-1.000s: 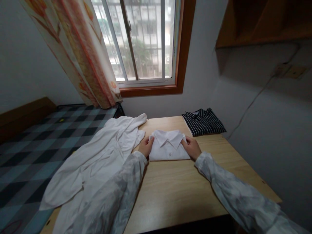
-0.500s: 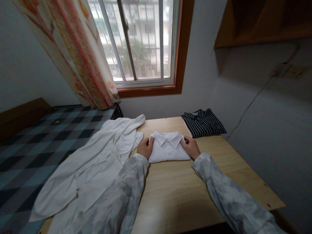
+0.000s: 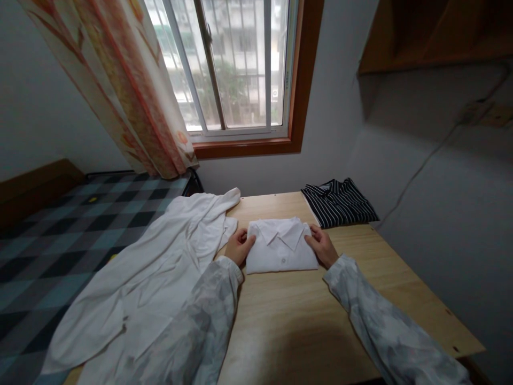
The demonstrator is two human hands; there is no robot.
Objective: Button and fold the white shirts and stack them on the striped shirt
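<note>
The folded white shirt [image 3: 280, 248] lies between both grips; left hand [image 3: 239, 247] and right hand [image 3: 321, 247] clasp its edges.

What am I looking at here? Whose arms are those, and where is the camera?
The camera sits on a person's head and looks down, so those arms are their own. The left hand and right hand press the two sides of a folded white shirt on a wooden table. Beside it lies an unfolded white garment. A folded striped shirt lies at the far corner. Behind are a window, a curtain and a checked bed.
</note>
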